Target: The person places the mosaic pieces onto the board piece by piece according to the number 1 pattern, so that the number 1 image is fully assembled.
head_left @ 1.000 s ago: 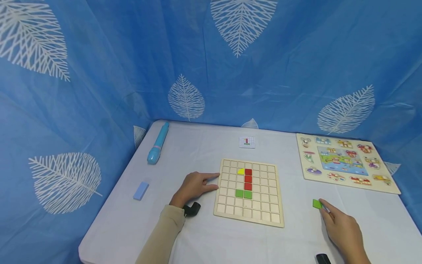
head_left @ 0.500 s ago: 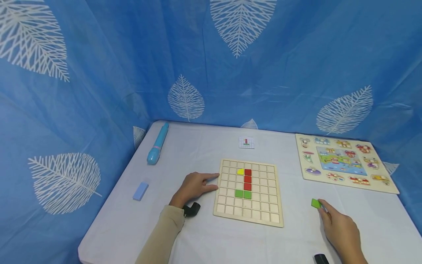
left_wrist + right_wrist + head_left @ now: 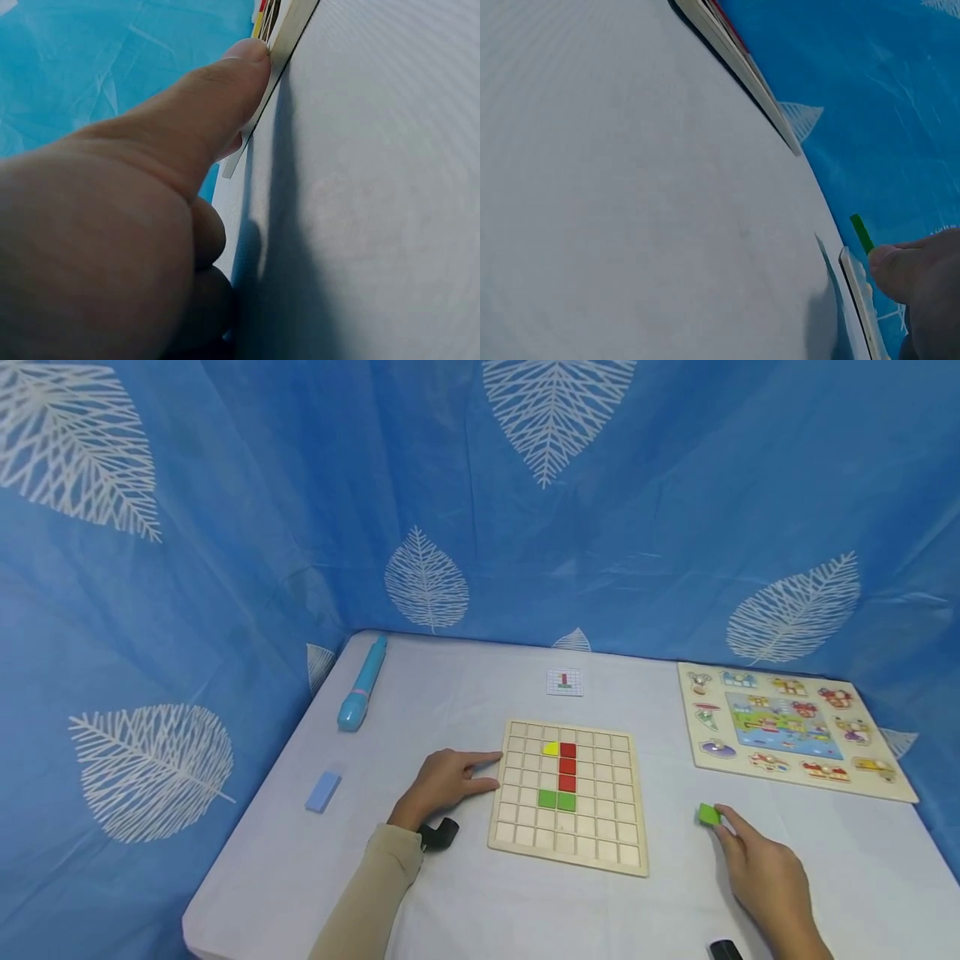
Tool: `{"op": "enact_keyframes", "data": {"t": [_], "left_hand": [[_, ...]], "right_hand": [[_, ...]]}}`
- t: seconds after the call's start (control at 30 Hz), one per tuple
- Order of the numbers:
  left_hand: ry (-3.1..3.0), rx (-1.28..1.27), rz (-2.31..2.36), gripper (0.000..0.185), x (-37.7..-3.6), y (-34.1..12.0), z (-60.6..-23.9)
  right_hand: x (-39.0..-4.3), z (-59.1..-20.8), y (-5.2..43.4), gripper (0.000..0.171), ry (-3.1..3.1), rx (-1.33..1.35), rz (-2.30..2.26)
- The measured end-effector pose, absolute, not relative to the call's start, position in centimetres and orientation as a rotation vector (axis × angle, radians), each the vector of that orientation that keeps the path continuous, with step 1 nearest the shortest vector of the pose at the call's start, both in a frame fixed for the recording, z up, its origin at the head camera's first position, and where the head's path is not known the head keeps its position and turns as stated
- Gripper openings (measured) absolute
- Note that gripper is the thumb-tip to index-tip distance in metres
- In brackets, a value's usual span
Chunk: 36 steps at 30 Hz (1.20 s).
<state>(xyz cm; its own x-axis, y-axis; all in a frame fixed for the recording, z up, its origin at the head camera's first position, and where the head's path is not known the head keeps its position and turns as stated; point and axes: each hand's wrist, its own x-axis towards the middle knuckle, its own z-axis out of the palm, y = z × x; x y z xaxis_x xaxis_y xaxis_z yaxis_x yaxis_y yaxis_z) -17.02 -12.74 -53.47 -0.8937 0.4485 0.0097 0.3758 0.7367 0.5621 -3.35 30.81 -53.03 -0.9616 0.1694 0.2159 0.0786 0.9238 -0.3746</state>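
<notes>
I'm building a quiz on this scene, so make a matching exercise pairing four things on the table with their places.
Things:
1. blue pen
2. loose green tile
3. picture puzzle
4. small pattern card

Places:
A. at the right hand's fingertips
B. far left of the table
C. just behind the grid board
D. far right of the table

Pairs: 1-B, 2-A, 3-D, 4-C

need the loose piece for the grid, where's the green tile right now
In the head view the green tile is pinched at the fingertips of the right hand, right of the wooden grid board and in front of the picture puzzle.
</notes>
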Motion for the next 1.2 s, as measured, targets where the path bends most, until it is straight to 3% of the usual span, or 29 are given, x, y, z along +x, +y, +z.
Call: {"op": "enact_keyframes", "data": {"t": [1.2], "left_hand": [[2.806,0.663,0.831,0.054,-17.1,-12.7,-53.4]], "right_hand": [[-6.9,-52.1,21.0,0.036,-2.894,0.277,0.649]]}}
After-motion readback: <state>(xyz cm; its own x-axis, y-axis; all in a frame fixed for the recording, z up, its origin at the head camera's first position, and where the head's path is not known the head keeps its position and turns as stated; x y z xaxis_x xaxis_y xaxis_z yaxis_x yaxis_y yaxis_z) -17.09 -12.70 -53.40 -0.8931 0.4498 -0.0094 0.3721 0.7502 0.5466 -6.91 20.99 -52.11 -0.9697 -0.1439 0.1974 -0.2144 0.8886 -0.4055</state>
